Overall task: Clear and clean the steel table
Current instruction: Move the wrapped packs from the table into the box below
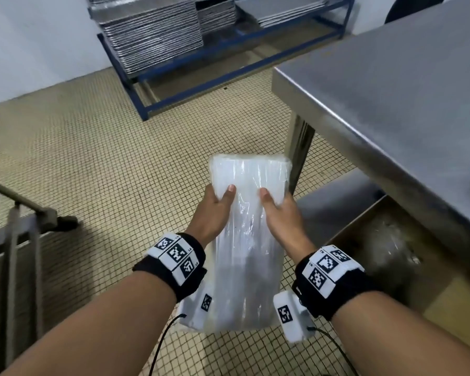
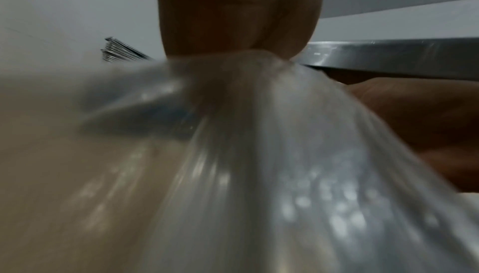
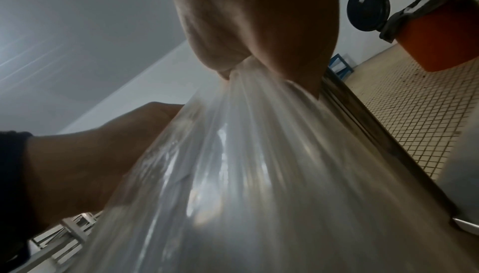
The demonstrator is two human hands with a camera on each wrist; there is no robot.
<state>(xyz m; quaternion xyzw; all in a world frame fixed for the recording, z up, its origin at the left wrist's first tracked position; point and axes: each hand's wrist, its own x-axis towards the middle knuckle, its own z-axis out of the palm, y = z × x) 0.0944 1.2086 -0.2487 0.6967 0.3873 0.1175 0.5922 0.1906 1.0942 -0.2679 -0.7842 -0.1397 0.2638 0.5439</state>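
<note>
**Plastic pack held in both hands beside the counter**

While the steel counter (image 1: 391, 85) stands to the right, a clear plastic pack (image 1: 248, 240) is held out over the tiled floor (image 1: 92, 137), clear of the counter's near corner. The pack is gripped by the left hand (image 1: 215, 213) on its left side and by the right hand (image 1: 282, 215) on its right side; both thumbs are pressed on its upper face, and the fingers are curled underneath it. In the left wrist view the film (image 2: 259, 154) is seen bunched against the hand (image 2: 233, 11), with the counter edge (image 2: 401, 52) behind. In the right wrist view the pack (image 3: 246, 175) is pinched between thumb and fingers (image 3: 293, 58), and the left hand (image 3: 85, 164) is seen at its far side.

A cardboard box (image 1: 377, 253) with crumpled plastic inside sits under the counter. Stacked metal trays (image 1: 152, 31) are kept on a blue rack (image 1: 228, 50) by the wall. An orange bin (image 3: 440, 37) with a raised dark lid (image 3: 368, 8) stands on the floor. A metal frame (image 1: 17, 229) is at the lower left.
</note>
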